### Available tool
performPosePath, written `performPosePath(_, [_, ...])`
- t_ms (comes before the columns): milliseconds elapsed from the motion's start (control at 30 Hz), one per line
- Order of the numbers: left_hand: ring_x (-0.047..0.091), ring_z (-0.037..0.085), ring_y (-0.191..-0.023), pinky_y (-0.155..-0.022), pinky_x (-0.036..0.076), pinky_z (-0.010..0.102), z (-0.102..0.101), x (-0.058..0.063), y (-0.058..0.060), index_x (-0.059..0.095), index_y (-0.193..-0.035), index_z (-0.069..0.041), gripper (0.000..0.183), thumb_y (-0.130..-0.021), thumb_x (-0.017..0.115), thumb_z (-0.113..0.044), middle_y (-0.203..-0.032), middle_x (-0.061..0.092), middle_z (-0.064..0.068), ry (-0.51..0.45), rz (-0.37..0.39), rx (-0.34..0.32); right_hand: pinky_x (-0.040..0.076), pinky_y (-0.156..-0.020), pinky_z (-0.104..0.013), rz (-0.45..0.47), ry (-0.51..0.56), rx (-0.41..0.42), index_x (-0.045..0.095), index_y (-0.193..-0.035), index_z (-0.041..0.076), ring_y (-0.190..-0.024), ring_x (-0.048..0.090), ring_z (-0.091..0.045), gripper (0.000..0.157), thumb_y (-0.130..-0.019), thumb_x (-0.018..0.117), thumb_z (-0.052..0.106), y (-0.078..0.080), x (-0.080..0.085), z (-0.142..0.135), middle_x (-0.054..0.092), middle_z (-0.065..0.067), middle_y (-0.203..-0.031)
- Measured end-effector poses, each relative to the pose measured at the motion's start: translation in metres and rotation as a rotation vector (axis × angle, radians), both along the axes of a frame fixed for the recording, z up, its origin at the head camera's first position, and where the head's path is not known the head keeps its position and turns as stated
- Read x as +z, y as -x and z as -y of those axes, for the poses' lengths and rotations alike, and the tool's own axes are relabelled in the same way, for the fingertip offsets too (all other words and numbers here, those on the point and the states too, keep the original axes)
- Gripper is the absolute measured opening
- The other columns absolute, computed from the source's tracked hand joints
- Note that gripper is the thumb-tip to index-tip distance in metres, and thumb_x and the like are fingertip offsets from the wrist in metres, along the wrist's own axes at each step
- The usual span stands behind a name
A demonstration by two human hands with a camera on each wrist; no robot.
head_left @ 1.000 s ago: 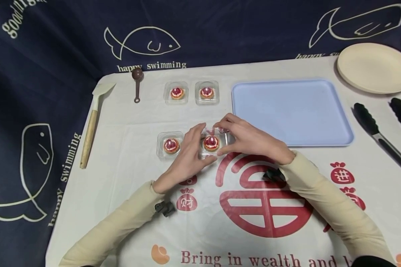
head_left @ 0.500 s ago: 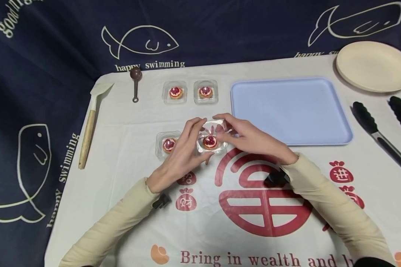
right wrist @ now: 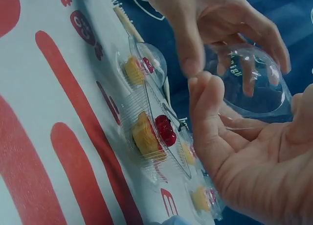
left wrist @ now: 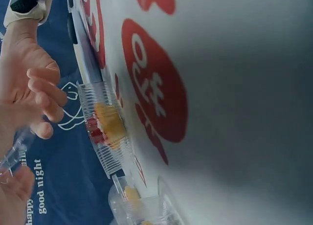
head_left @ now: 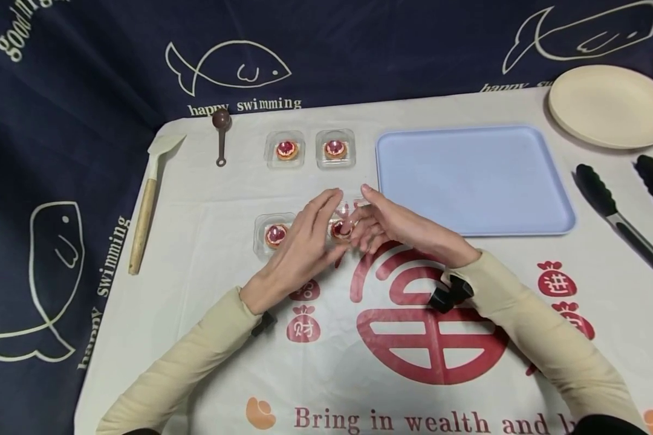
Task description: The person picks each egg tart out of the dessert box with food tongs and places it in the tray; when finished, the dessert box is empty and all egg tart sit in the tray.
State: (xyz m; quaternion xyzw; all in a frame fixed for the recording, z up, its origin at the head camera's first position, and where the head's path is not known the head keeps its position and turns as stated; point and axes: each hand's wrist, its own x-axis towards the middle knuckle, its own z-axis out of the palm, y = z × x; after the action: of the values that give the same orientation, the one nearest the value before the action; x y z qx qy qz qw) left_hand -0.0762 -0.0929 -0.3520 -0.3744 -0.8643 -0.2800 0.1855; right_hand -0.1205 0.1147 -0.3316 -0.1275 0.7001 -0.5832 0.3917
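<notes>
A clear domed lid (right wrist: 264,100) is held up in the fingers of my left hand (head_left: 302,241), which show through the plastic in the right wrist view. My right hand (head_left: 408,226) lies close beside it, fingers spread and loosely bent, its upper digit near the lid's edge. Whether it touches the lid I cannot tell. Below both hands, a fruit tart (left wrist: 106,124) with a red topping sits in an uncovered clear ribbed container base (left wrist: 93,90) on the table. To its left stands another boxed tart (head_left: 276,235), partly behind my left hand.
Two more boxed tarts (head_left: 286,150) stand farther back. A blue tray (head_left: 473,181) lies to the right, with black-tipped tongs (head_left: 604,196) and a cream plate (head_left: 612,107) beyond. On the left are a spatula (head_left: 147,211) and a brown measuring spoon (head_left: 220,133).
The lid has come up off the middle container. My right hand has turned and its fingers have loosened and spread; my left hand has shifted slightly around the lid.
</notes>
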Motion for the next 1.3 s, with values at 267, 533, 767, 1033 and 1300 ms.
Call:
performPosePath(267, [0.049,0.032,-0.127,-0.109,0.039,0.045,0.003,0.020,-0.008,0.027,-0.149,0.002,0.053,-0.106,0.040,-0.026,-0.141,0.044,0.022,-0.279,0.743,0.092,0.056,-0.080,-0.040,-0.376,-0.035,-0.063,0.059,-0.127,-0.004,-0.093,0.061,-0.031,0.053,-0.107,0.030,0.036,-0.010,-0.001,-0.006,0.064,-0.018,-0.107])
performPosePath(533, [0.062,0.029,-0.113,-0.095,0.052,0.039,0.010,0.019,-0.009,0.036,-0.145,0.004,0.052,-0.100,0.054,-0.015,-0.136,0.049,0.021,-0.309,0.887,-0.015,0.047,-0.095,-0.043,-0.659,-0.123,0.057,0.050,-0.140,0.005,-0.114,0.054,-0.021,0.054,-0.099,0.056,0.039,-0.019,-0.002,-0.012,0.054,-0.010,-0.136])
performPosePath(767, [0.059,0.019,-0.098,-0.084,0.053,0.033,0.024,0.016,-0.012,0.036,-0.148,-0.001,0.077,-0.086,0.075,-0.026,-0.136,0.044,0.014,-0.012,0.716,-0.105,0.052,-0.089,-0.041,-0.806,-0.307,0.292,0.047,-0.143,0.005,-0.109,0.054,-0.022,0.076,-0.082,0.077,0.039,-0.028,0.003,-0.016,0.052,-0.011,-0.135])
performPosePath(1033, [0.047,0.008,-0.065,-0.058,0.044,0.020,0.020,0.009,-0.022,0.043,-0.143,-0.005,0.085,-0.078,0.078,-0.047,-0.132,0.042,0.004,0.342,0.437,-0.152,0.055,-0.083,-0.033,-0.992,-0.495,0.389,0.053,-0.134,0.005,-0.102,0.055,-0.016,0.086,-0.069,0.082,0.054,-0.048,0.000,-0.008,0.056,-0.005,-0.123])
performPosePath(1300, [0.049,0.009,-0.058,-0.052,0.047,0.024,0.015,0.001,-0.028,0.048,-0.137,-0.001,0.086,-0.077,0.076,-0.056,-0.122,0.046,0.006,0.490,0.330,-0.164,0.052,-0.087,-0.034,-1.129,-0.544,0.433,0.055,-0.128,0.004,-0.101,0.055,-0.018,0.087,-0.065,0.082,0.058,-0.055,-0.010,-0.004,0.056,-0.005,-0.116])
